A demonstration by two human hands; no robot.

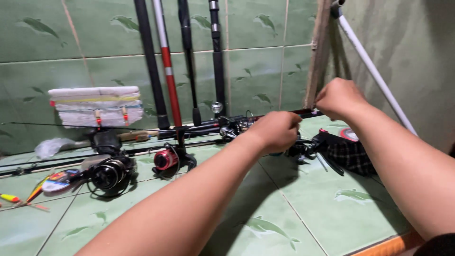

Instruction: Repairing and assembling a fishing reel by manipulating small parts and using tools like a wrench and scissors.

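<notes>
Left hand [277,129]: closed in a fist around a dark fishing rod [284,114], knuckles up, forearm reaching in from the lower left. Grip narrow; fingertips hidden under the fist.

Right hand [339,97]: closed likewise on the same rod, further along toward its end, just beside the wooden post [318,52] at the wall corner. Forearm entering from the lower right.

Dark fishing rod: held level above the green tiled floor [303,213], running from the reels on the left across to the wooden post. Thin, black, with a short reddish stretch showing between the two fists.

Black reel [232,127]: mounted just left of the left hand, line and bail partly visible; attachment to the held rod not clear.

Red spinning reel [166,159]: on the floor, well left of the left hand, set on a thin rod lying flat.

Black spinning reel [109,173]: on the floor, left of the red reel, touching a coloured lure packet [57,181].

Upright rods [187,61]: four, leaning on the green tiled wall left of the wooden post; one with a red and white section [168,71].

White foam block [97,106]: against the wall, far left of the post, wound with line and banded.

Checked dark cloth [350,156]: on the floor below the right forearm, beside black tool handles [327,161].

White pipe [374,71]: slanting down the wall right of the post.
</notes>
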